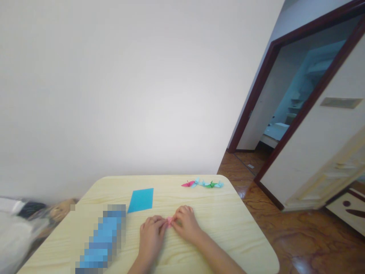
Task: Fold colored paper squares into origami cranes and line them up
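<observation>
A small piece of pink folded paper (169,222) is pinched between my two hands, low over the middle of the table. My left hand (153,229) grips its left side with closed fingertips. On the other side, my right hand (184,222) holds it between thumb and fingers. Most of the paper is hidden by the fingers, so its folded shape cannot be made out. Beyond my left hand lies a flat square of blue paper (142,199). Toward the back right, several small folded paper cranes in red (188,184), pale blue and green (211,185) sit in a row.
The light wooden table (236,236) has rounded corners and stands near a white wall (137,91). A blurred-out blue object (99,239) lies at the left. Right of the table are a wooden floor (273,224) and a doorway with a dark red frame (253,91).
</observation>
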Tool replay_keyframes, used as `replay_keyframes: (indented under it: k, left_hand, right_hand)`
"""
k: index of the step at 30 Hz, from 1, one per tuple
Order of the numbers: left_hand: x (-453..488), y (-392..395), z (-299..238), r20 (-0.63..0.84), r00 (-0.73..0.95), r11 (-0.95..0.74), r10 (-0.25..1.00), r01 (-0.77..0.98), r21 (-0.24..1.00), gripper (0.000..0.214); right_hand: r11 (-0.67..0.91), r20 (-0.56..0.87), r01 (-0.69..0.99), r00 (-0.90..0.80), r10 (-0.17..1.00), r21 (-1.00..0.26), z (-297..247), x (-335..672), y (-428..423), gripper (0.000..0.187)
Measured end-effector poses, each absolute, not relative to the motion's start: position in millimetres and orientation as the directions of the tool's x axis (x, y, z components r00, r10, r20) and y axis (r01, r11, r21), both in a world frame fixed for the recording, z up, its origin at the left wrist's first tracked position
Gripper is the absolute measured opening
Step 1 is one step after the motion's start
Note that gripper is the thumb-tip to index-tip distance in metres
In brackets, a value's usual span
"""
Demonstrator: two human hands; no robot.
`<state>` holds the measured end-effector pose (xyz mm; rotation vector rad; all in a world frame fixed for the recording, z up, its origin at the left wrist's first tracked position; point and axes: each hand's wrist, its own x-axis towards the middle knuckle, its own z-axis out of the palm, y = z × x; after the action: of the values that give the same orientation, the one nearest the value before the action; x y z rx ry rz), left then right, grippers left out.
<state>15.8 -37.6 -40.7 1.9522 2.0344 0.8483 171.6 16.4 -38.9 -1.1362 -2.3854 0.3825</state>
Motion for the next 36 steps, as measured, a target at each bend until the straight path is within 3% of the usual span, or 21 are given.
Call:
replay_keyframes:
  k: [7, 16, 22, 26, 36]
  left_hand:
    - [19, -39, -36, 0.191, -0.127, 0.01, 0.973, 0.855, 0.519, 0.019]
    - [12, -27, -31, 0.09, -0.14, 0.078, 0.986, 0.866, 0.495, 0.015]
    - [9, -30, -32, 0.121, -0.1, 0.029, 0.988, 0.875, 0.482, 0.019]
    - [10, -35, -36, 0.172, -0.082, -0.012, 0.982, 0.875, 0.484, 0.022]
    - [10, -41, -43, 0.268, 0.043, -0.179, 0.962, 0.844, 0.507, 0.025]
  right_hand:
    - [0.571, 0.254, 0.707, -0.512, 0.82, -0.417, -40, 162, 17, 0.011]
    - [0.392, 0.161, 0.802, -0.359, 0.919, -0.451, -41, 155, 23, 0.009]
    - [0.304, 0.05, 0.825, -0.32, 0.946, -0.477, -40, 157, 41, 0.016]
    - [0.361, 0.051, 0.783, -0.391, 0.919, -0.507, -36, 160, 40, 0.011]
    - [0.661, 0.267, 0.493, -0.649, 0.713, -0.566, -36, 173, 16, 0.007]
